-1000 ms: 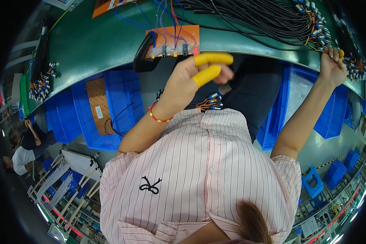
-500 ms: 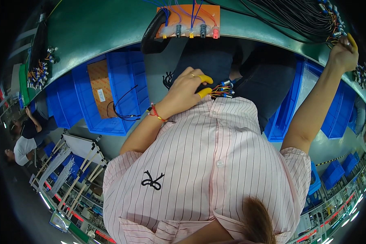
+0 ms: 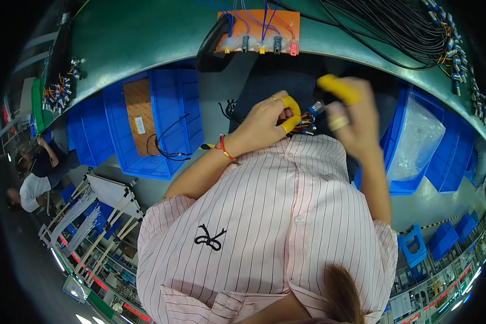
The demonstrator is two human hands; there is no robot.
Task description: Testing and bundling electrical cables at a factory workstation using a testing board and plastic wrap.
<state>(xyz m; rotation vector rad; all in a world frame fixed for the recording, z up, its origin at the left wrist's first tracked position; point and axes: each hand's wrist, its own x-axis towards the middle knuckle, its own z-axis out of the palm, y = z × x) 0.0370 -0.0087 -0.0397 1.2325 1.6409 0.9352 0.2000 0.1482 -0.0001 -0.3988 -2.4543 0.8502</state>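
My left hand (image 3: pixel 260 123) is closed around a bunch of cable ends (image 3: pixel 308 128) just in front of my striped shirt. Short orange, yellow and dark wires with metal-and-blue round connectors stick out of it to the right. Yellow finger covers sit on the thumb and a finger of that hand. Close by on the right is my right hand (image 3: pixel 356 121), also with a yellow finger cover and smeared by motion. Whether its fingers grip anything is not clear. One connector (image 3: pixel 316 108) of the bunch lies between the two hands.
A green worktable (image 3: pixel 146 32) bears an orange board (image 3: pixel 287 22) with coloured sockets, and coiled black cables (image 3: pixel 386 27) with connectors at the right. Another cable bundle (image 3: pixel 59 94) hangs at the left edge. Blue bins (image 3: pixel 175 113) stand below, one holding clear plastic (image 3: pixel 418 140).
My right hand has left the cable pile at the table's right edge and come in beside my left hand. The left hand keeps hold of the cable bunch.
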